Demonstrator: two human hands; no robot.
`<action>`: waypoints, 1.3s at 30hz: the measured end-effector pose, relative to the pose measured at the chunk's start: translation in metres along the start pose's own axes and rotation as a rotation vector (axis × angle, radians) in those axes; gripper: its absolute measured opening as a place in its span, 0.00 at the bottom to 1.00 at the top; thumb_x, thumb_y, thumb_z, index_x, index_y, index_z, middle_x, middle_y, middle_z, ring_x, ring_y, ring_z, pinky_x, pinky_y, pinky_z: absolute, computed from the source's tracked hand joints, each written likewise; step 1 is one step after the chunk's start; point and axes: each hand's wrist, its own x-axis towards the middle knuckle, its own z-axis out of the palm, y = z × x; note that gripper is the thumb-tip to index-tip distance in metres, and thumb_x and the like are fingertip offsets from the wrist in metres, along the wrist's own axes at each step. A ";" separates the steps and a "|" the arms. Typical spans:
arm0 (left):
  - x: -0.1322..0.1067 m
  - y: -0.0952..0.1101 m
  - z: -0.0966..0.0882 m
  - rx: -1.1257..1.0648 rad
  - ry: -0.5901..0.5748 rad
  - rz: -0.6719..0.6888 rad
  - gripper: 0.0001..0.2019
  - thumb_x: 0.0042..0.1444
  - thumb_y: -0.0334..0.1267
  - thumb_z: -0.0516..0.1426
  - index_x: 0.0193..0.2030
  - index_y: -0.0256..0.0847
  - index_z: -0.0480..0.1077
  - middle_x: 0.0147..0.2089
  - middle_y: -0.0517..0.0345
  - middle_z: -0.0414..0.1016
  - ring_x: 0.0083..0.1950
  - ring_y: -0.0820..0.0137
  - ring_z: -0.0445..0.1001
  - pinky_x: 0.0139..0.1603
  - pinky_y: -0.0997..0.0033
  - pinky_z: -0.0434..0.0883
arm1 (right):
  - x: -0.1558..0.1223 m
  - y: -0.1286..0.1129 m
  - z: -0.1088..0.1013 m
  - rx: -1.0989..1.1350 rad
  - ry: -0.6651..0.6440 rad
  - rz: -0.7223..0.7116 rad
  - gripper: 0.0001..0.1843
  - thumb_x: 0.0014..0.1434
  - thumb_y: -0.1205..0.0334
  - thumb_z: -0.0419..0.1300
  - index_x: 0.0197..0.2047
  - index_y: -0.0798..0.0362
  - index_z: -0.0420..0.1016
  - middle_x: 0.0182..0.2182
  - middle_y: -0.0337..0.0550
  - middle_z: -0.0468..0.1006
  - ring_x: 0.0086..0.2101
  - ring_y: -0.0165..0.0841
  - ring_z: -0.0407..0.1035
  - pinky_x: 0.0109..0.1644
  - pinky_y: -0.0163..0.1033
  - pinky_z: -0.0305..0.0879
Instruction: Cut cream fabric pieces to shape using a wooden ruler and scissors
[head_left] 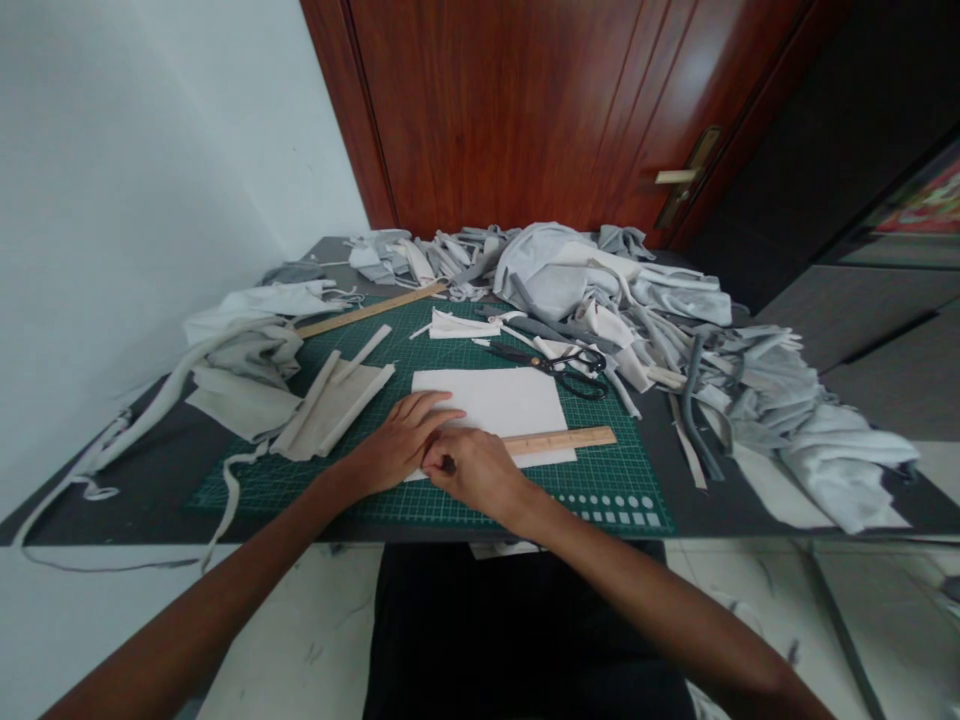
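A white rectangle of fabric [499, 400] lies flat on the green cutting mat [375, 495]. A short wooden ruler [562, 440] rests across its near edge. My left hand [401, 440] lies flat on the fabric's near left corner, fingers stretched out. My right hand [472, 470] is closed beside it at the ruler's left end, pinching a thin dark marking tool whose tip shows between the fingers.
Black scissors [566, 368] lie on the mat beyond the fabric. A long wooden ruler [371, 310] lies at the mat's far left. Folded beige pieces [334, 405] sit left, and grey fabric scraps [705, 350] pile at the back and right.
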 end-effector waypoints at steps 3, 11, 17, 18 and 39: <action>0.001 -0.008 0.002 -0.047 -0.012 0.068 0.18 0.68 0.37 0.54 0.63 0.44 0.69 0.71 0.46 0.64 0.72 0.54 0.58 0.73 0.47 0.58 | 0.000 -0.003 -0.001 -0.021 -0.014 0.007 0.08 0.59 0.71 0.65 0.29 0.51 0.78 0.28 0.36 0.80 0.29 0.30 0.70 0.33 0.35 0.56; 0.006 -0.011 0.001 -0.137 -0.027 0.122 0.13 0.70 0.39 0.53 0.56 0.41 0.74 0.69 0.46 0.68 0.70 0.55 0.61 0.73 0.49 0.60 | -0.002 -0.007 -0.003 -0.069 -0.020 0.046 0.08 0.61 0.68 0.63 0.30 0.51 0.79 0.28 0.36 0.79 0.28 0.29 0.69 0.33 0.35 0.55; 0.008 -0.010 -0.002 -0.170 -0.030 0.132 0.14 0.71 0.44 0.51 0.53 0.42 0.75 0.67 0.48 0.70 0.69 0.56 0.63 0.71 0.51 0.61 | -0.003 -0.007 0.000 -0.088 -0.009 0.070 0.10 0.64 0.65 0.61 0.30 0.51 0.79 0.28 0.36 0.80 0.28 0.29 0.69 0.34 0.36 0.53; 0.009 -0.010 -0.002 -0.169 -0.029 0.132 0.14 0.71 0.44 0.51 0.52 0.43 0.75 0.67 0.48 0.70 0.69 0.56 0.64 0.71 0.51 0.61 | -0.003 -0.007 0.000 -0.090 -0.007 0.074 0.10 0.64 0.65 0.61 0.30 0.51 0.79 0.28 0.36 0.80 0.28 0.29 0.69 0.34 0.36 0.53; 0.008 -0.015 0.006 -0.136 -0.010 0.161 0.18 0.73 0.38 0.46 0.47 0.44 0.78 0.70 0.51 0.68 0.71 0.58 0.61 0.71 0.49 0.59 | -0.044 0.029 -0.046 -0.052 0.069 0.137 0.06 0.59 0.70 0.65 0.33 0.52 0.82 0.23 0.34 0.77 0.24 0.27 0.67 0.33 0.33 0.55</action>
